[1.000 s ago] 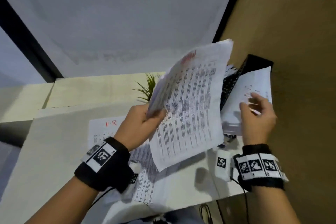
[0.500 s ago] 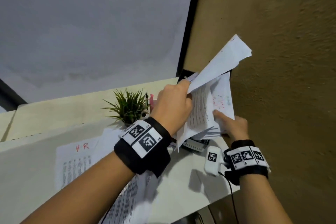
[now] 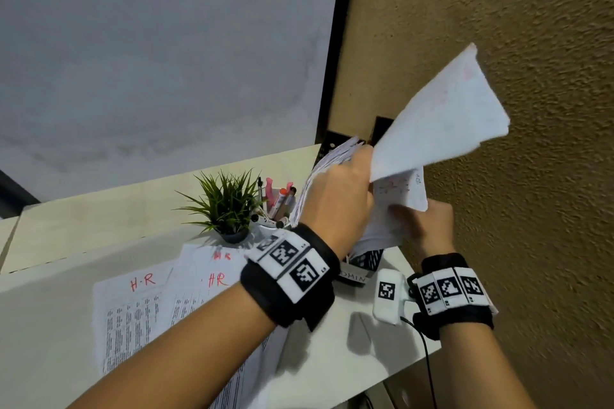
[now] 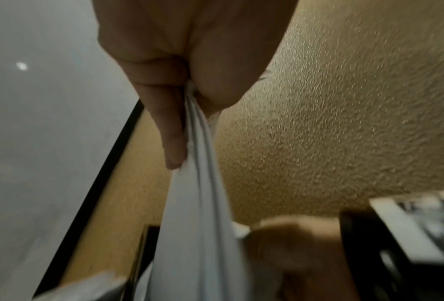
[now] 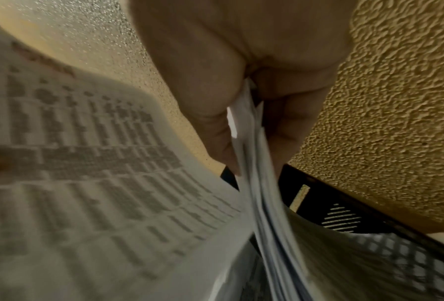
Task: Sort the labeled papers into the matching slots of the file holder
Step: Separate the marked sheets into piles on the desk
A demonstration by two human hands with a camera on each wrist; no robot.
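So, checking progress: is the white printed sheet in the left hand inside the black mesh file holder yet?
Not yet: left hand pinches white printed sheet above black mesh file holder.

A folded white sheet (image 3: 438,123) is held raised above the black mesh file holder (image 3: 367,257), in which a stack of papers (image 3: 395,209) stands upright. Two printed sheets marked "HR" in red (image 3: 133,305) are laid flat on the desk.
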